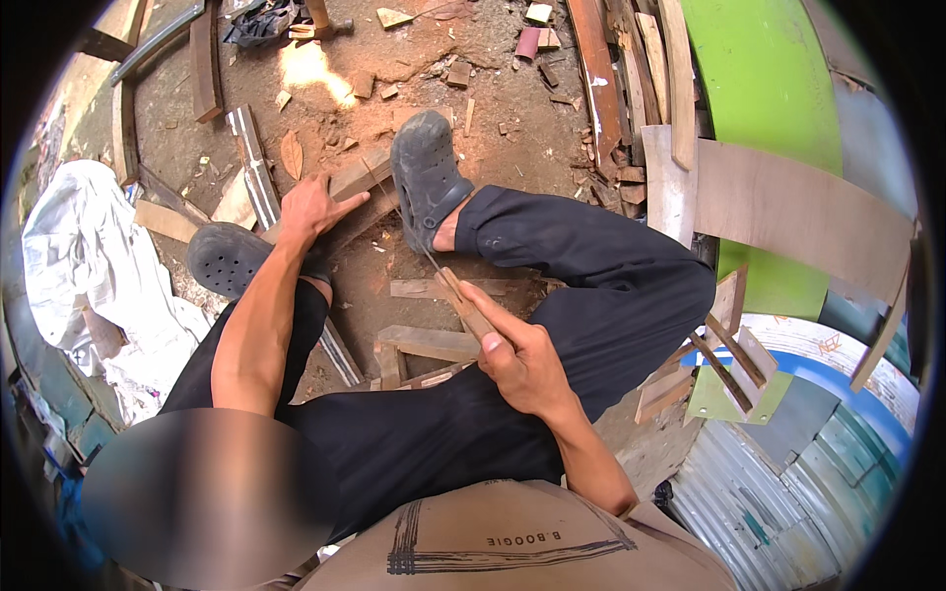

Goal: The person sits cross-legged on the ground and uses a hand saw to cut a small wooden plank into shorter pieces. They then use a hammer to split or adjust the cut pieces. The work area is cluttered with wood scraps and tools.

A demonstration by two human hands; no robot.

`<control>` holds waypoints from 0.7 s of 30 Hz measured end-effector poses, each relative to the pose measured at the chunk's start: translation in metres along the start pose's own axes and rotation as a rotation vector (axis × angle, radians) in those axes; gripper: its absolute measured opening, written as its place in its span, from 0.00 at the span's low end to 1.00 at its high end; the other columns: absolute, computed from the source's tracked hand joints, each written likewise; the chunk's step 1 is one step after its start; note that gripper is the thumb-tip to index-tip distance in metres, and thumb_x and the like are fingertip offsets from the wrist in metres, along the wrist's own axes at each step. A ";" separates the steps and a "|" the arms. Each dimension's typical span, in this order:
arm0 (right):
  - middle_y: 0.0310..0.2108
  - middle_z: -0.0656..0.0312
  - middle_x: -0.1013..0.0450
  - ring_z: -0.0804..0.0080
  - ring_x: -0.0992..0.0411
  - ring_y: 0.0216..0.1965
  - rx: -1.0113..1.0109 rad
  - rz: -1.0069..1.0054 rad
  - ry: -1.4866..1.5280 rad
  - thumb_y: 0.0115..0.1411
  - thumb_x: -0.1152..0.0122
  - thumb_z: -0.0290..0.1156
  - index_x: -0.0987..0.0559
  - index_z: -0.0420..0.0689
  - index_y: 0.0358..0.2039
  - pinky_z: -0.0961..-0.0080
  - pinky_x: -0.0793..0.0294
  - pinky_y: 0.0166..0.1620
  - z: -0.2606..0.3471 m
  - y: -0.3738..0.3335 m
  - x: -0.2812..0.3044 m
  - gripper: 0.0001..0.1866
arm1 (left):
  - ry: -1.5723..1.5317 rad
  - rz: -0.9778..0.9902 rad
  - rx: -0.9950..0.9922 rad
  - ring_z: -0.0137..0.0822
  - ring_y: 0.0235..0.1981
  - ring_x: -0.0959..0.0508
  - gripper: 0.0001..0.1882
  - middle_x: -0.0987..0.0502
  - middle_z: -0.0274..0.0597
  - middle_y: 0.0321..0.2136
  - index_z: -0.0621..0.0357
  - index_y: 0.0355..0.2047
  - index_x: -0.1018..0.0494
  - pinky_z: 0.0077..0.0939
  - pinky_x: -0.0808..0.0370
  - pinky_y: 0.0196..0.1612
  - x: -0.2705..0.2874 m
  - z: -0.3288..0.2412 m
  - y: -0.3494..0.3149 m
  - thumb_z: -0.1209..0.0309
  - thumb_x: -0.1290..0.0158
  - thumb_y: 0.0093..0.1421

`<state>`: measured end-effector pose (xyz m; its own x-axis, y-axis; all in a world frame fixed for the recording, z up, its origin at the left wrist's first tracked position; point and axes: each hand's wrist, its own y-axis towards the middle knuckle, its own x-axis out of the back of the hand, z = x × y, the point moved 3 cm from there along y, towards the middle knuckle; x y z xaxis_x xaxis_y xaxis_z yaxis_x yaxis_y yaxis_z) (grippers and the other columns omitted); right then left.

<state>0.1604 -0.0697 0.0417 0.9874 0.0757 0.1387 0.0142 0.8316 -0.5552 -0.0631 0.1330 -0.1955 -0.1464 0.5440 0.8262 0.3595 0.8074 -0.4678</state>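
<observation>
My right hand (522, 360) is wrapped round the wooden handle (468, 307) of a saw. Its thin blade (431, 260), seen nearly edge-on, runs up and left past my shoe to a wooden plank (360, 177). My left hand (310, 209) holds this plank from above, thumb stretched along it. The plank lies slanted between my two dark clogs; the right clog (426, 167) stands at its far end, and the left clog (227, 258) is near its other end. Whether the blade has cut into the wood is too small to tell.
A white cloth (89, 266) lies at the left. A hammer (320, 25) stands at the back beside a black bag (264, 22). Wood offcuts litter the dirt floor, with a wooden frame (429, 343) nearer me. Long boards and a green panel (769, 89) are at the right.
</observation>
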 end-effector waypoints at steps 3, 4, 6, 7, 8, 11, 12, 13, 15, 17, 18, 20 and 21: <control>0.56 0.39 0.25 0.52 0.24 0.57 -0.001 0.018 -0.020 0.67 0.48 0.33 0.30 0.36 0.65 0.67 0.29 0.59 0.016 0.013 0.006 0.27 | -0.010 0.001 0.010 0.57 0.45 0.17 0.51 0.18 0.65 0.40 0.66 0.53 0.23 0.46 0.21 0.48 -0.002 0.002 0.002 0.27 0.44 0.51; 0.54 0.38 0.24 0.52 0.22 0.55 0.019 0.020 -0.039 0.67 0.47 0.34 0.30 0.36 0.65 0.67 0.29 0.58 0.018 0.021 0.006 0.27 | -0.013 0.029 0.025 0.57 0.45 0.17 0.51 0.18 0.65 0.40 0.66 0.53 0.23 0.45 0.21 0.48 -0.002 0.001 0.000 0.27 0.44 0.51; 0.53 0.38 0.23 0.52 0.22 0.54 -0.003 0.034 -0.058 0.68 0.47 0.36 0.29 0.36 0.64 0.67 0.28 0.57 0.028 0.035 0.009 0.27 | -0.015 0.073 0.046 0.57 0.45 0.17 0.50 0.18 0.65 0.40 0.67 0.52 0.23 0.45 0.21 0.48 0.007 -0.003 0.004 0.27 0.44 0.51; 0.52 0.39 0.23 0.52 0.21 0.53 -0.025 0.042 -0.071 0.68 0.47 0.36 0.29 0.37 0.64 0.67 0.28 0.57 0.033 0.039 0.010 0.27 | -0.004 0.055 0.044 0.56 0.44 0.17 0.51 0.17 0.63 0.38 0.66 0.52 0.23 0.45 0.21 0.48 0.006 0.002 0.007 0.26 0.45 0.51; 0.50 0.39 0.22 0.53 0.21 0.53 -0.049 0.050 -0.080 0.69 0.47 0.37 0.29 0.37 0.64 0.67 0.27 0.56 0.036 0.040 0.010 0.27 | 0.009 0.040 0.043 0.56 0.42 0.16 0.52 0.17 0.62 0.37 0.66 0.52 0.23 0.45 0.21 0.47 -0.001 0.007 0.008 0.24 0.46 0.50; 0.50 0.39 0.22 0.54 0.21 0.52 -0.040 0.039 -0.060 0.68 0.47 0.36 0.29 0.39 0.65 0.68 0.27 0.56 0.028 0.039 0.005 0.27 | 0.003 0.009 0.070 0.55 0.41 0.16 0.54 0.17 0.62 0.36 0.68 0.50 0.23 0.45 0.21 0.46 -0.007 0.014 0.013 0.23 0.47 0.50; 0.49 0.40 0.21 0.56 0.20 0.51 0.004 0.028 -0.054 0.68 0.47 0.35 0.29 0.39 0.65 0.69 0.27 0.55 0.020 0.037 0.001 0.27 | -0.006 0.000 0.083 0.55 0.42 0.16 0.55 0.17 0.63 0.36 0.70 0.49 0.24 0.45 0.21 0.47 -0.007 0.015 0.015 0.23 0.48 0.50; 0.49 0.40 0.21 0.58 0.20 0.51 0.006 0.023 -0.034 0.68 0.47 0.35 0.30 0.40 0.65 0.69 0.27 0.55 0.014 0.035 -0.001 0.27 | -0.013 0.011 0.076 0.55 0.42 0.16 0.55 0.17 0.63 0.36 0.71 0.49 0.24 0.45 0.21 0.47 -0.007 0.014 0.015 0.22 0.48 0.50; 0.49 0.41 0.21 0.62 0.20 0.50 -0.018 0.010 0.018 0.67 0.47 0.33 0.30 0.40 0.66 0.70 0.27 0.54 0.006 0.033 -0.004 0.27 | -0.027 0.033 0.060 0.55 0.43 0.16 0.56 0.17 0.64 0.36 0.73 0.48 0.24 0.45 0.21 0.48 -0.006 0.012 0.013 0.22 0.48 0.50; 0.49 0.42 0.21 0.66 0.21 0.48 -0.038 -0.002 0.037 0.67 0.47 0.33 0.30 0.40 0.66 0.72 0.28 0.54 0.003 0.032 -0.006 0.27 | -0.025 0.032 0.068 0.55 0.43 0.16 0.56 0.17 0.64 0.37 0.72 0.49 0.25 0.45 0.21 0.49 -0.006 0.013 0.012 0.22 0.48 0.50; 0.48 0.43 0.21 0.68 0.21 0.47 -0.028 -0.009 0.026 0.67 0.47 0.33 0.30 0.41 0.66 0.72 0.28 0.54 0.002 0.031 -0.007 0.28 | -0.025 0.031 0.072 0.55 0.44 0.17 0.56 0.17 0.64 0.38 0.72 0.50 0.25 0.45 0.21 0.49 -0.006 0.014 0.012 0.22 0.48 0.50; 0.48 0.43 0.20 0.70 0.22 0.45 -0.020 -0.015 -0.010 0.68 0.48 0.34 0.30 0.41 0.67 0.73 0.27 0.53 0.000 0.029 -0.007 0.28 | -0.031 0.012 0.056 0.55 0.45 0.17 0.56 0.17 0.63 0.39 0.71 0.51 0.25 0.45 0.21 0.50 -0.010 0.016 0.012 0.23 0.47 0.49; 0.47 0.43 0.20 0.71 0.22 0.44 -0.019 -0.016 -0.032 0.68 0.48 0.34 0.30 0.41 0.67 0.74 0.27 0.52 -0.002 0.027 -0.006 0.28 | -0.034 0.002 0.050 0.55 0.45 0.17 0.56 0.17 0.63 0.40 0.71 0.51 0.25 0.45 0.21 0.50 -0.011 0.017 0.013 0.23 0.47 0.49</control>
<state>0.1553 -0.0483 0.0244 0.9816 0.0798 0.1736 0.0337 0.8221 -0.5684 -0.0721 0.1409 -0.2160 -0.1776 0.5526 0.8143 0.3138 0.8160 -0.4854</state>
